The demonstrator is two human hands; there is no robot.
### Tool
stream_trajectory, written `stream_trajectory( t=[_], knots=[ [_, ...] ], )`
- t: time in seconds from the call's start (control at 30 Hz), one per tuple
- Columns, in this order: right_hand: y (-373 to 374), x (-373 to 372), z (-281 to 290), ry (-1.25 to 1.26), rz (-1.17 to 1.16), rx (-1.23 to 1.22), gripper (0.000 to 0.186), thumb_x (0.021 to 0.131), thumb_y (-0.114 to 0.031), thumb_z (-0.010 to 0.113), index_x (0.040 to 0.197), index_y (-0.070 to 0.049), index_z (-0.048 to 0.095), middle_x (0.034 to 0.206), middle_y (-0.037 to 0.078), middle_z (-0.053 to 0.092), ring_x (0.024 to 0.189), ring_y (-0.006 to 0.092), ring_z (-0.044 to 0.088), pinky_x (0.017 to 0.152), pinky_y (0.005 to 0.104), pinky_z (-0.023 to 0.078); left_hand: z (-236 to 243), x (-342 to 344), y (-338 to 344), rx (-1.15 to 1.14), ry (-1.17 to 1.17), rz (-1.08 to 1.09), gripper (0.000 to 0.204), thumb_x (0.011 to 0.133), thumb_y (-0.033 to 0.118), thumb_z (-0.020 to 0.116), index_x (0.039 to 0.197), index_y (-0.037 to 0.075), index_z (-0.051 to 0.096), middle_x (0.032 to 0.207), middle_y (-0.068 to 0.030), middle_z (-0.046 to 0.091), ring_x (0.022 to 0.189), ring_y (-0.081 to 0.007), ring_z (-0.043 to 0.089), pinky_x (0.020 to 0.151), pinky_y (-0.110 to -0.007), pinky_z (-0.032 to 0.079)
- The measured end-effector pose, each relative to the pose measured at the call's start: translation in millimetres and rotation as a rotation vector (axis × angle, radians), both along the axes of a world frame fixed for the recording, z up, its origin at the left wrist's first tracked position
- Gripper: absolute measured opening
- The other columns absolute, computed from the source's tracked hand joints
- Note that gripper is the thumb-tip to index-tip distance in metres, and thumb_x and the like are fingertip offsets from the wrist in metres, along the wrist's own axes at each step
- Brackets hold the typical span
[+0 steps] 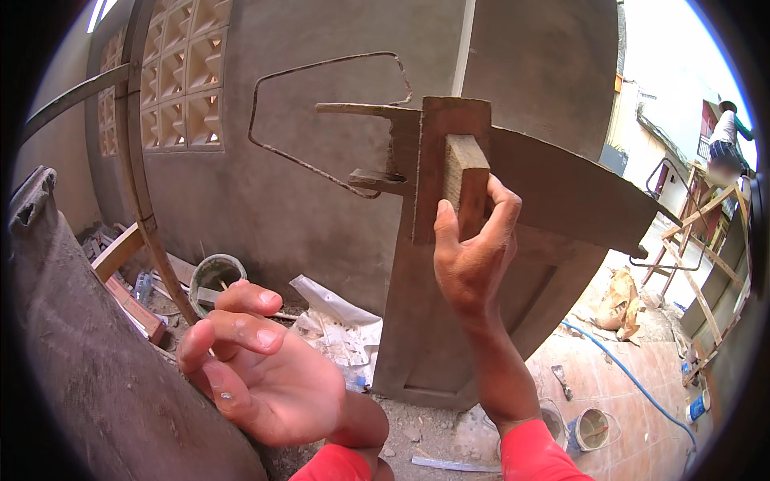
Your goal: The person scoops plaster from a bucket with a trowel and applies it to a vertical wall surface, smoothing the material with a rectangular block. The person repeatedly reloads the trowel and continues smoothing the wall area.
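Observation:
My right hand (481,248) grips the block handle of a flat wooden plastering float (431,172). The float's blade lies over a grey, mortar-coloured ledge (553,184) at the top of a panelled grey pillar (457,337); whether it presses on the surface cannot be seen. Ragged strips stick out on the ledge's left side, and a bent metal rod (277,144) loops out beyond them. My left hand (273,377) is raised at the lower left, palm partly turned up, fingers loosely curled and apart, with nothing visible in it.
Wooden poles (136,160) stand at the left beside a grey rounded surface (104,361). A bucket (216,276) and torn white sacking (341,321) lie below. At the right are a blue hose (634,381), pails (592,429), a trowel (563,382) and a person (728,136) on wooden scaffolding.

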State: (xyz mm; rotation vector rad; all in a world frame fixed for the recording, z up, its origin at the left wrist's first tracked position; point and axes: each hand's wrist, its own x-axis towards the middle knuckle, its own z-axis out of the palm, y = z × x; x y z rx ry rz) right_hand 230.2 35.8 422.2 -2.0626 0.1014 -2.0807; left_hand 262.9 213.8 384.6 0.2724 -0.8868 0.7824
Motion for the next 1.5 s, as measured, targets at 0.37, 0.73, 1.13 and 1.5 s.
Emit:
stream_trajectory(
  t=[0.37,0.73,1.13,1.5],
  knots=[
    [26.4,-8.1,12.3,0.095,1.269,0.59,0.044,0.09,-0.013,0.062,0.126,0.004,0.043,0.11,0.015,0.061,0.095,0.02,0.065,0.082,0.0328,0.055,-4.2,18.3,-3.5,-0.147,0.142,0.044,0.036,0.099,0.023,0.033,0.122,0.005,0.054,0.073,-0.0074,0.056,0.08,-0.0249,0.054,0.082,-0.04,0.041],
    [22.2,-59.9,28.5,0.122,0.209,0.172,0.05,0.077,-0.008,0.064,0.123,0.002,0.046,0.101,0.016,0.061,0.089,0.0231,0.064,0.079,0.0338,0.051,1.2,46.2,-74.0,0.03,0.475,-0.27,0.024,0.091,0.01,0.049,0.111,-0.001,0.057,0.084,-0.0067,0.061,0.085,-0.0155,0.055,0.086,-0.035,0.042],
    [54.5,-15.8,39.8,0.452,-0.314,-0.027,0.054,0.073,-0.01,0.063,0.124,-0.009,0.045,0.097,0.02,0.061,0.081,0.0381,0.066,0.073,0.0473,0.052,-5.2,65.2,-99.1,0.194,0.565,-0.531,0.021,0.091,0.01,0.052,0.109,0.001,0.059,0.086,-0.004,0.062,0.085,-0.0109,0.056,0.086,-0.028,0.042],
    [51.1,4.0,55.1,0.473,-0.412,-0.099,0.048,0.072,-0.014,0.062,0.119,-0.004,0.053,0.084,0.018,0.063,0.077,0.0366,0.066,0.071,0.0474,0.052,-6.2,67.2,-102.0,0.257,0.584,-0.56,0.022,0.09,0.011,0.053,0.108,0.0,0.059,0.087,-0.0039,0.061,0.085,-0.0119,0.055,0.086,-0.029,0.041]
  ],
)
